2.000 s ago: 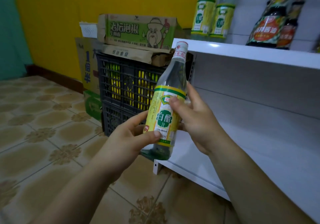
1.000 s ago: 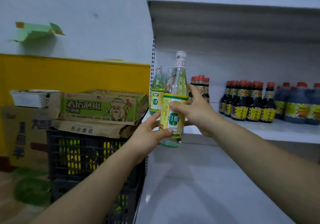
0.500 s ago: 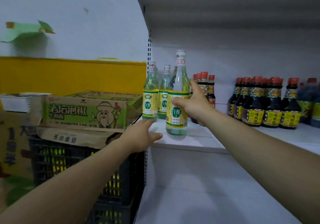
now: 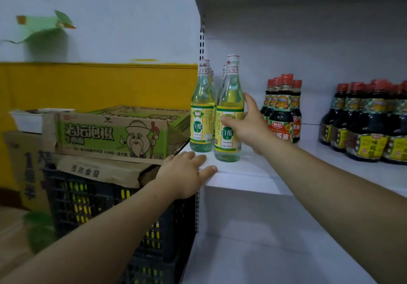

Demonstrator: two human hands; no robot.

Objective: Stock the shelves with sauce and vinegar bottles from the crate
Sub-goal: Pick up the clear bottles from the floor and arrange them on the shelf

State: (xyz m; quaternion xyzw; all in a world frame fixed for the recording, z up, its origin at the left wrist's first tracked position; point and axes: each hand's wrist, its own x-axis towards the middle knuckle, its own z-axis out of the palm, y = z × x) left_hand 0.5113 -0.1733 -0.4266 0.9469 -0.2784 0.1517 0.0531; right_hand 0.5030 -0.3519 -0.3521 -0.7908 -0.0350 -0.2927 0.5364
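Observation:
A clear vinegar bottle (image 4: 229, 99) with a yellow-green label stands upright near the front left of the white shelf (image 4: 246, 173). My right hand (image 4: 248, 125) grips its label from the right side, thumb across the front. Another vinegar bottle (image 4: 202, 107) stands just left of it, with more behind. My left hand (image 4: 185, 173) rests flat on the shelf's front left corner, fingers spread, holding nothing. The black crate (image 4: 105, 213) sits below left of the shelf, under cardboard boxes.
Dark sauce bottles with red caps (image 4: 283, 110) stand right of the vinegar, and a larger group (image 4: 370, 125) further right. A green noodle carton (image 4: 112, 134) lies on the crate. A lower shelf (image 4: 264, 257) runs beneath. Bare shelf space lies between the sauce groups.
The bottle has been carried up from waist height and now stands on the shelf beside the other vinegar. My left hand let go of it and came to rest on the shelf corner.

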